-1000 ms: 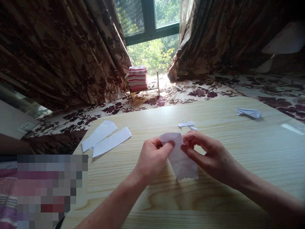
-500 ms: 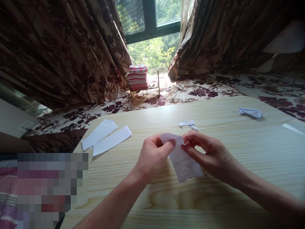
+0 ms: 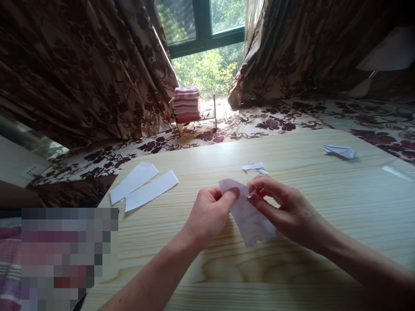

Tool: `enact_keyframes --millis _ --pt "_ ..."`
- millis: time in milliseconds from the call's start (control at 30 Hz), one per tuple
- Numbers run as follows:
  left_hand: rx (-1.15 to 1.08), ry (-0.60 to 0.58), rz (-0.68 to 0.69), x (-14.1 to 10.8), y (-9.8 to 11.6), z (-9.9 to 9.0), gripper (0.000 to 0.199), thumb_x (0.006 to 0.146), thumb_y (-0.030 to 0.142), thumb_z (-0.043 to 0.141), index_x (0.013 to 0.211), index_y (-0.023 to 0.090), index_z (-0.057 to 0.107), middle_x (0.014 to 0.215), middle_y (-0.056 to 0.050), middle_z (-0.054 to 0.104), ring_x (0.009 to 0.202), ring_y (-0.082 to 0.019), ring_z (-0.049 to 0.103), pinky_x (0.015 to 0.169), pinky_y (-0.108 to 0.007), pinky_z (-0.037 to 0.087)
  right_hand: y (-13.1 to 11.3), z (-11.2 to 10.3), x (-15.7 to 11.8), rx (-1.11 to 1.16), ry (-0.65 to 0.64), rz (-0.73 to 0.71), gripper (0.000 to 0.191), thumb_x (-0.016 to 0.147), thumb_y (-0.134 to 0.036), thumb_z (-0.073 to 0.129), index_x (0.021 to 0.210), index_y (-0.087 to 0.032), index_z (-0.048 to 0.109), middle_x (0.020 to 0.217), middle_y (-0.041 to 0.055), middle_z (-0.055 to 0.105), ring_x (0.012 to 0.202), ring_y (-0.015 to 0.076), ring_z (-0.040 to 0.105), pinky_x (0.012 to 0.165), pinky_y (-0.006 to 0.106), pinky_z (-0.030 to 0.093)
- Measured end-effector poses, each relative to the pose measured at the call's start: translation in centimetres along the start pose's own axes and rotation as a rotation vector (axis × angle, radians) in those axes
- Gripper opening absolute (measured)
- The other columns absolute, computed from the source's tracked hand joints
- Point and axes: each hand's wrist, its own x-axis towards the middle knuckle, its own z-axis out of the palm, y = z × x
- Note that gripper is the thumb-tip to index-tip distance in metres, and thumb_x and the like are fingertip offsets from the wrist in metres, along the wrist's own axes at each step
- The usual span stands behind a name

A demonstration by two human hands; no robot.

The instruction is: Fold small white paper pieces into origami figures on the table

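Note:
A white piece of paper (image 3: 251,220) with a ragged lower edge hangs over the table, tilted toward the lower right. My left hand (image 3: 214,211) is closed on its upper left part, thumb lying on top. The fingertips of my right hand (image 3: 279,205) pinch the paper's upper right edge, where a small bit curls up. Just beyond my hands lie a few small paper scraps (image 3: 255,167) on the table.
The light wooden table (image 3: 155,255) has paper strips (image 3: 152,190) at the left and a folded paper piece (image 3: 339,151) at the far right. Behind it, a small stand holds stacked pink-and-white cloths (image 3: 186,104). A lamp (image 3: 385,52) stands at the back right.
Both hands keep their hold on the paper. The curled bit at my right fingertips shows slightly more, and the view has shifted a little.

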Motion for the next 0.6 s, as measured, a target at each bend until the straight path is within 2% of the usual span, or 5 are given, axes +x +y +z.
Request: enact_keyframes --millis 367,600 --pt "-0.067 -0.060 0.006 -0.15 0.05 0.04 0.024 0.080 0.032 0.062 0.075 0.013 0.076 0.064 -0.002 0.067 0.064 -0.013 0.055 0.066 -0.024 0.040 -0.39 -0.28 0.08 -0.027 -0.029 -0.033 0.013 0.083 -0.012 0.049 0.082 -0.021 0.059 0.082 0.0024 0.059 0.073 0.0149 0.056 0.063 0.026 0.046" --pt "-0.127 -0.086 -0.002 -0.25 0.23 0.18 0.023 0.079 0.032 0.065 0.076 0.012 0.076 0.065 -0.004 0.069 0.063 -0.013 0.058 0.061 -0.023 0.042 -0.25 -0.20 -0.02 -0.080 -0.042 -0.045 0.009 0.080 -0.016 0.058 0.087 -0.021 0.060 0.082 0.0008 0.059 0.074 0.0148 0.054 0.068 0.026 0.046"
